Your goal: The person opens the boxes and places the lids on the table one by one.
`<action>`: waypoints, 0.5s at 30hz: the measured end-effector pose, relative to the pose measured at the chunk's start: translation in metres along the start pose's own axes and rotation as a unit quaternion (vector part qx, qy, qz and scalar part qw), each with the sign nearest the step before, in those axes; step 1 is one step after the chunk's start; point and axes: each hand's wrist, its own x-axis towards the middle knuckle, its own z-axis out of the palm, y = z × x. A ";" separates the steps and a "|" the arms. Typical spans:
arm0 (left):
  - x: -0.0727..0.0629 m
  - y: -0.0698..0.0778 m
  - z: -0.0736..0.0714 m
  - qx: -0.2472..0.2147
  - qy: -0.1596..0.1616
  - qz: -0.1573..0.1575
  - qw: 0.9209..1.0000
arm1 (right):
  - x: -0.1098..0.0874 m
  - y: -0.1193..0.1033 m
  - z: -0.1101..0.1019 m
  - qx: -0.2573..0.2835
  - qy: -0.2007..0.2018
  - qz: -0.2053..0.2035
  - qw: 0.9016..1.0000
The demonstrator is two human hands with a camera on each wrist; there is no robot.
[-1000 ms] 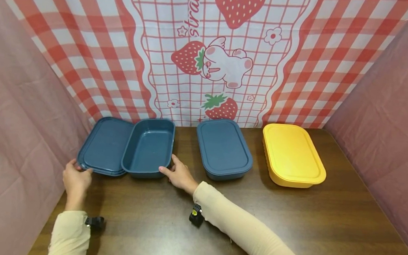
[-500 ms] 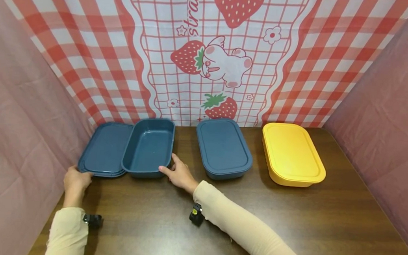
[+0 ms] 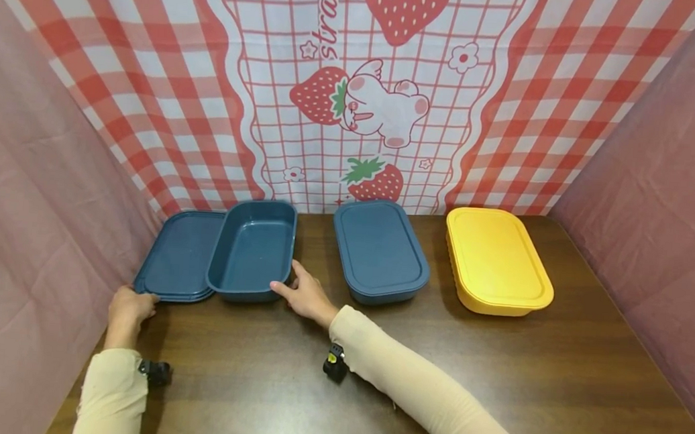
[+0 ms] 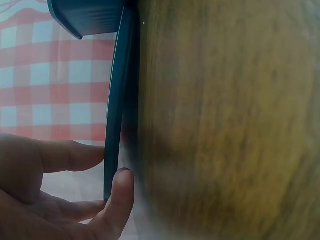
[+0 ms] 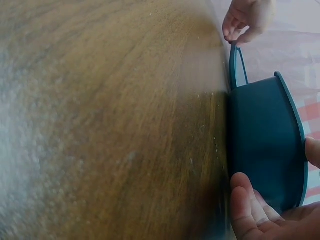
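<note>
At the far left of the table lies a dark blue flat lid (image 3: 180, 256), beside an uncovered dark blue food container (image 3: 254, 257). My left hand (image 3: 129, 309) pinches the lid's near left corner between thumb and fingers. The left wrist view has the lid (image 4: 114, 115) edge-on, with a fingertip (image 4: 123, 187) underneath it, low over the table. My right hand (image 3: 305, 297) grips the container's near right corner, thumb at the rim and fingers against the outer wall. In the right wrist view the container (image 5: 267, 135) stands upright, its inside hidden.
A dark blue lidded container (image 3: 381, 249) stands right of the uncovered one, and a yellow lidded container (image 3: 498, 258) farther right. A checked strawberry cloth (image 3: 386, 92) hangs behind the wooden table (image 3: 252, 372). Pink cloth (image 3: 26, 221) borders the left side.
The lid has come down lower, its far edge shifting toward me, and my left hand has moved down slightly with it. My right hand and the container have stayed in place.
</note>
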 end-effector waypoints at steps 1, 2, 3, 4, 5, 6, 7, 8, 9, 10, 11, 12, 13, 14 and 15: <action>0.000 0.000 -0.001 0.002 -0.004 -0.002 1.000 | 0.000 0.000 0.000 0.001 0.000 -0.001 1.000; 0.001 0.000 -0.001 0.002 -0.009 -0.004 1.000 | 0.000 0.000 0.000 0.002 -0.001 -0.001 1.000; 0.001 0.000 -0.001 0.002 -0.013 -0.005 1.000 | 0.000 -0.001 -0.001 0.002 -0.002 -0.001 1.000; 0.001 0.000 -0.002 0.004 -0.017 -0.006 1.000 | 0.000 -0.001 -0.001 0.002 -0.002 0.000 1.000; 0.002 0.000 -0.002 0.005 -0.021 -0.006 1.000 | 0.000 -0.001 -0.001 0.002 -0.003 0.000 1.000; 0.002 -0.001 -0.002 0.007 -0.025 -0.005 1.000 | 0.000 -0.001 -0.001 0.002 -0.003 0.001 1.000; 0.002 -0.001 -0.003 0.009 -0.027 -0.004 1.000 | 0.000 -0.001 -0.001 0.000 -0.002 0.001 1.000; 0.002 -0.001 -0.003 0.014 -0.029 -0.002 0.999 | 0.000 -0.002 -0.001 -0.001 -0.002 0.002 1.000; 0.003 -0.001 -0.003 0.017 -0.031 -0.001 0.999 | 0.000 -0.002 -0.001 -0.003 -0.001 0.003 1.000; 0.003 -0.002 -0.003 0.018 -0.032 0.000 0.999 | 0.000 -0.002 -0.001 -0.006 0.000 0.003 1.000; 0.003 -0.002 -0.003 0.019 -0.033 0.000 0.999 | 0.000 -0.002 -0.001 -0.007 0.002 0.003 1.000; 0.003 -0.002 -0.003 0.020 -0.033 0.001 0.999 | 0.000 -0.002 0.000 -0.009 0.004 0.003 1.000; 0.004 -0.002 -0.003 0.021 -0.034 0.000 0.999 | 0.000 -0.001 0.000 -0.011 0.005 0.003 1.000; 0.004 -0.003 -0.003 0.018 -0.036 -0.001 0.999 | 0.000 -0.001 0.000 -0.010 0.005 0.003 1.000; 0.004 -0.003 -0.002 0.015 -0.037 -0.003 0.999 | 0.000 -0.001 0.000 -0.009 0.005 0.004 1.000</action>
